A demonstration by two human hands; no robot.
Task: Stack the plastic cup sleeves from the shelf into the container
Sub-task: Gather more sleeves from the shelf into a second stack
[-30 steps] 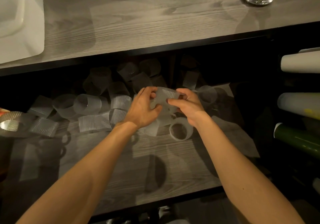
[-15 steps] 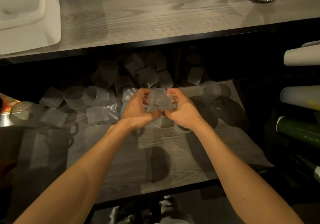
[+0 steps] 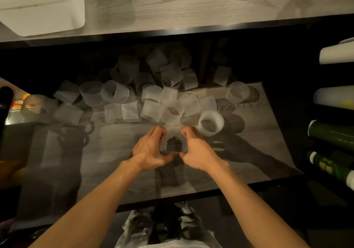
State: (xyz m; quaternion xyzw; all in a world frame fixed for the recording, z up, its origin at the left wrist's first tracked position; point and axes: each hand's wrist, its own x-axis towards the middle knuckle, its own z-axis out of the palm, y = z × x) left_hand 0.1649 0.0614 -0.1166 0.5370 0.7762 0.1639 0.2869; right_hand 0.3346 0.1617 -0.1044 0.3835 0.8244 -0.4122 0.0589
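The shelf (image 3: 115, 161) carries loose sleeves (image 3: 151, 94) toward its back edge; the container (image 3: 47, 18) sits above, at the counter's (image 3: 191, 4) left end. The left hand (image 3: 148, 152) and right hand (image 3: 199, 153) pinch one sleeve (image 3: 173, 138) just above mid-shelf. It is probably light, thin and springy, easily crushed - best held gently by opposite walls.

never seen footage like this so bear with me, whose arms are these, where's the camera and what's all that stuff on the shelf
No machine here: a person wears one camera on the head, looking down at their own bare arms. The left hand and right hand together grip a frosted plastic cup sleeve above a dark wooden shelf. Many more loose sleeves lie scattered on it. On the counter above stands a white container. Rolls lie at the right.
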